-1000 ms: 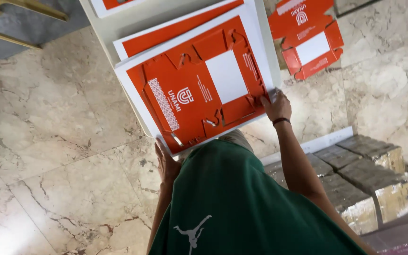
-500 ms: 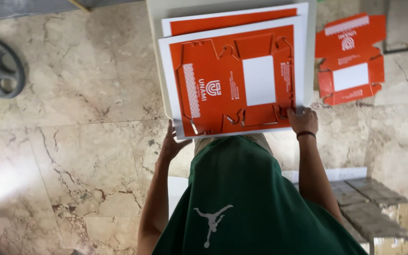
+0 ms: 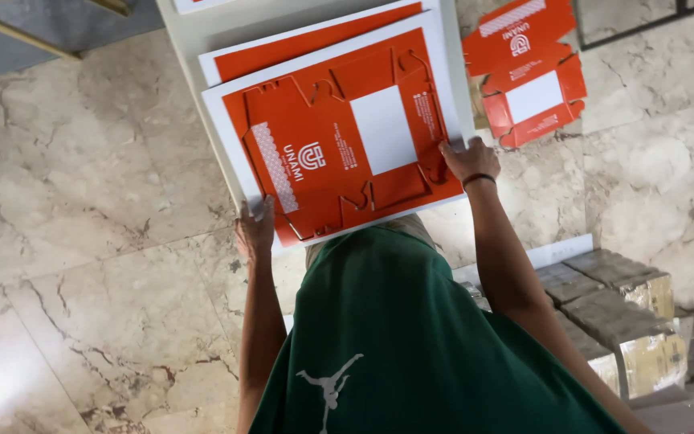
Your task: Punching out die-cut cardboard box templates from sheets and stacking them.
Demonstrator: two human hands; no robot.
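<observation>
Cardboard sheet point(image 3: 347, 133), orange-printed, lies atop a stack on the white table point(image 3: 194, 48); left hand point(image 3: 255, 233) and right hand point(image 3: 467, 158) seemingly grip its near corners. Uneven pulling could tear it.

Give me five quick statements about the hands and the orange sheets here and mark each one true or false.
1. Both hands grip the top printed sheet by its near edge. True: the left hand is at one corner, the right hand at the other.
2. The sheet is blue. False: it is orange with a white border and a white rectangle.
3. A cut-out carton blank lies on the floor beside the stack. True.
4. The right wrist is bare. False: it wears a dark band.
5. The floor is wooden. False: it looks like veined marble tile.
</observation>
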